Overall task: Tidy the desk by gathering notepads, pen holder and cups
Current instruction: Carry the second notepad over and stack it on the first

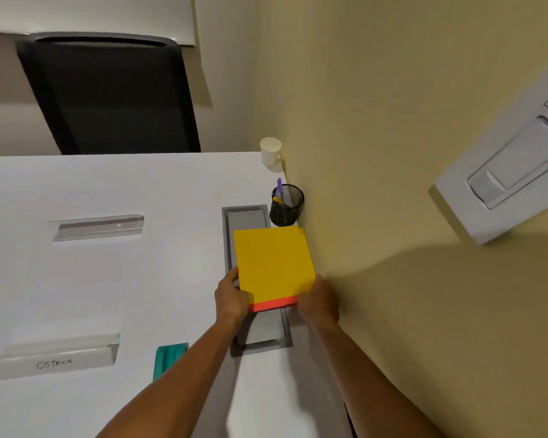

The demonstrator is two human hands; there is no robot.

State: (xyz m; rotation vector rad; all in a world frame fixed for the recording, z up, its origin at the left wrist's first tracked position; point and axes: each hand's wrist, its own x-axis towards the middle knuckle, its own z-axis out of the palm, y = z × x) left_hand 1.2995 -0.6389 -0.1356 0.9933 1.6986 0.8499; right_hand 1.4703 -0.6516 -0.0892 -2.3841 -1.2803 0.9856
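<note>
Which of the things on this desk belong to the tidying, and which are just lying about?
Part of the job:
- yellow notepad stacked on a red notepad, held by the left hand and right hand
- mesh pen holder
- white paper cup

Just lying about:
- two clear name stands
- teal object
- black chair

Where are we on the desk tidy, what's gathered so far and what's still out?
Looks done: the mesh pen holder and white paper cup stand along the wall edge of the desk. In hand: the left hand and right hand hold the yellow notepad stacked on a red one, near the holder. Left: setting that stack down, and perhaps the partly hidden green item.
</note>
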